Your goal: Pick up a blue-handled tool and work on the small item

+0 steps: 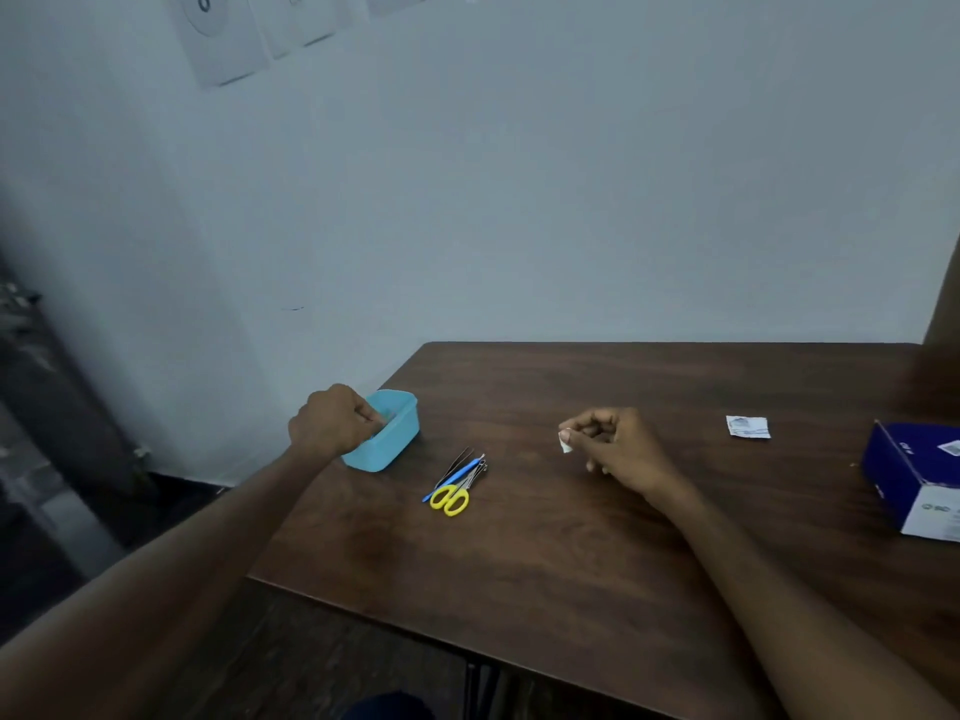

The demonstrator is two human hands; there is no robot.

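My left hand reaches into a small light-blue plastic tub at the table's left edge, its curled fingers dipping over the near rim; what they hold inside is hidden. My right hand hovers above the middle of the table, its fingers curled and pinching a small white folded piece. Between the hands lie yellow-handled scissors bundled with a blue-handled tool and thin metal instruments.
The dark wooden table stands against a pale wall. A small white sachet lies to the right. A blue and white box sits at the right edge. Paper sheets hang on the wall.
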